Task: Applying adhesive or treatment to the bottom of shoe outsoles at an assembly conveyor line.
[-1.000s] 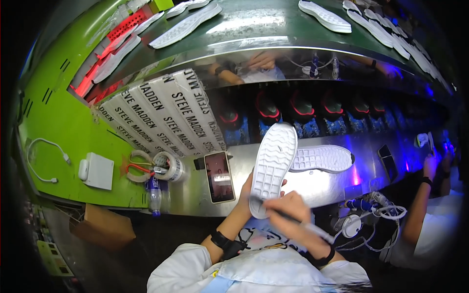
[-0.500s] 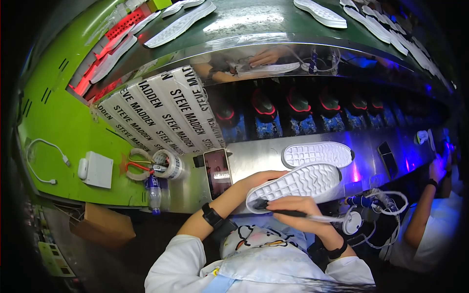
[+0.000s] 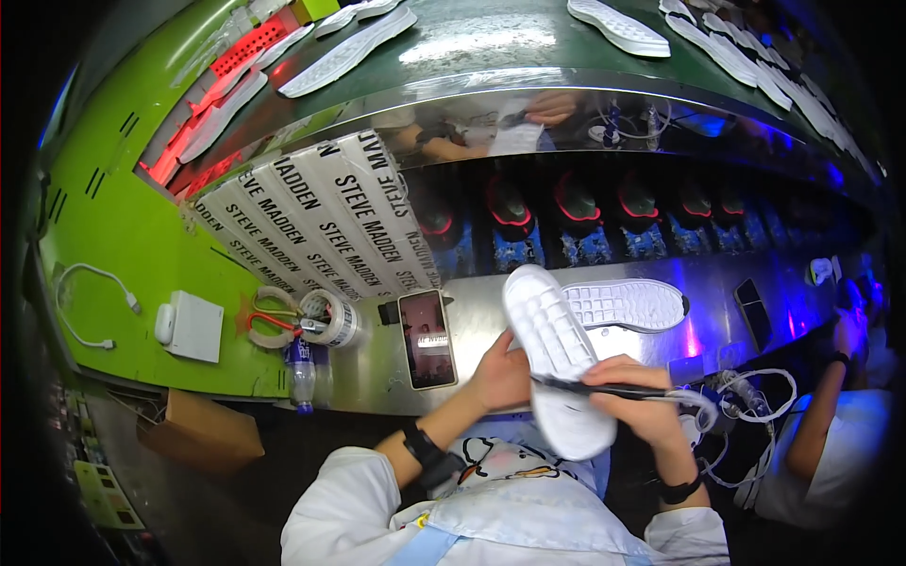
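Note:
A white rubber shoe sole with a grid tread is held up over the front edge of the metal bench, tilted lengthwise away from me. My left hand is closed on its left edge, fingers partly hidden behind it. In my right hand is a slim black brush, lying across the middle of the sole; a pale tube trails from its rear end. Whether its tip touches the sole is hard to tell. Just beyond lies a second white sole, tread up, on the metal bench.
To the left are a phone, tape rolls, scissors, a bottle and a printed box. Tubing hangs at the right beside another person's arm. More soles lie on the green conveyor.
The held sole has swung from lying crosswise to pointing away from me. The brush has gone from its left end to its middle, and my right hand has shifted right.

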The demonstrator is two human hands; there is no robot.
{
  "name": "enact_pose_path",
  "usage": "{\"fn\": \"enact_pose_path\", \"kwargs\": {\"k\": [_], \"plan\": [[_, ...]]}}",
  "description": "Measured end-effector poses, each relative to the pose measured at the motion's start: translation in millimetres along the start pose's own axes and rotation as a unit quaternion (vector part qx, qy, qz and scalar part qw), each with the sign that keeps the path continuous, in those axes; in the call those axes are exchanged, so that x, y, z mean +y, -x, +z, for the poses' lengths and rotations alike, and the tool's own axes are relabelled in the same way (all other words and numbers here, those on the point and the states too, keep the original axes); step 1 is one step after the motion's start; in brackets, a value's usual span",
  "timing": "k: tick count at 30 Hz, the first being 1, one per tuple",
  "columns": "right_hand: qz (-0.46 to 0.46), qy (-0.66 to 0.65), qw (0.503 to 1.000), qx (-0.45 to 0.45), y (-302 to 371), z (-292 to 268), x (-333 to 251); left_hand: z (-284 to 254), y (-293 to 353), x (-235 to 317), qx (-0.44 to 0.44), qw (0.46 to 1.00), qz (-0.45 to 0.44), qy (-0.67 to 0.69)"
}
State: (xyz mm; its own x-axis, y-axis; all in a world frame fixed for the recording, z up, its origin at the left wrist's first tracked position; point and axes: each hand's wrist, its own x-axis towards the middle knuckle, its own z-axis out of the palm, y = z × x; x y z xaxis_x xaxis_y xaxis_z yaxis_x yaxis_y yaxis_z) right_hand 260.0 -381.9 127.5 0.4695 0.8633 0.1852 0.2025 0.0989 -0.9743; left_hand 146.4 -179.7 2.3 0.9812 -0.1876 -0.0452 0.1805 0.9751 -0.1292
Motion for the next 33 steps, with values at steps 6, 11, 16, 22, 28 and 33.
{"fn": "enact_pose_path", "kwargs": {"k": [6, 11, 16, 22, 28, 33], "plan": [[0.053, -0.012, 0.982, 0.183, -25, 35, 2, 12, 5, -36, -0.122, 0.984, 0.072, -0.109], [-0.197, 0.190, 0.962, 0.027, -7, 76, 4, 5, -12, -34, -0.106, 0.981, 0.148, -0.069], [-0.166, 0.230, 0.958, -0.038, -12, 59, 20, 37, -8, -35, -0.009, 0.971, 0.202, -0.129], [-0.112, 0.086, 0.989, -0.050, -8, 55, 8, 43, -5, -18, 0.023, 0.975, 0.146, -0.168], [0.084, -0.107, 0.988, -0.078, -2, 55, 3, 58, -5, -6, 0.009, 0.976, 0.114, -0.185], [0.160, -0.057, 0.967, -0.192, 0, 36, 3, 66, -7, 5, 0.067, 0.976, -0.020, -0.208]]}}
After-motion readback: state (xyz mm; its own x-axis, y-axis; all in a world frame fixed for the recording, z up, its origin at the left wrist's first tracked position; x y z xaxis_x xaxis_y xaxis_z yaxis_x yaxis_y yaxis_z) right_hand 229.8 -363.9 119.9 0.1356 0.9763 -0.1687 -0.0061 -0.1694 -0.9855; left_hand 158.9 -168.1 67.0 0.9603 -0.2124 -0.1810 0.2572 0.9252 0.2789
